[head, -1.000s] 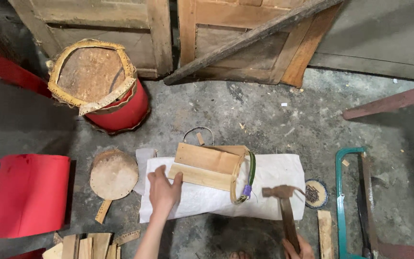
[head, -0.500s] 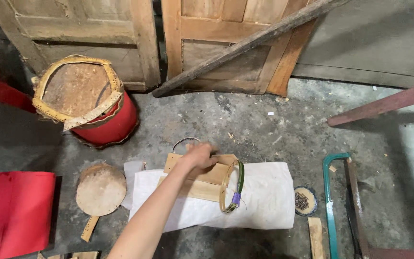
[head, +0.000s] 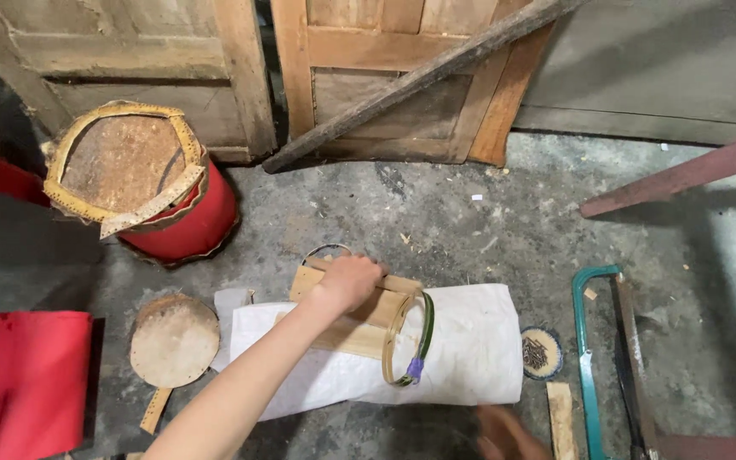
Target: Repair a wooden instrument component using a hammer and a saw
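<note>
The left hand (head: 349, 283) is now gripping the far edge of the wooden frame (head: 359, 311), while the hammer is gone from view.

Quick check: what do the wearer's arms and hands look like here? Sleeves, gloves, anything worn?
Both bare. The left hand has no glove, ring or watch showing, and its forearm is uncovered to the frame edge, no sleeve in view. The right hand is a motion-blurred sliver at the bottom edge; no glove visible.
</note>
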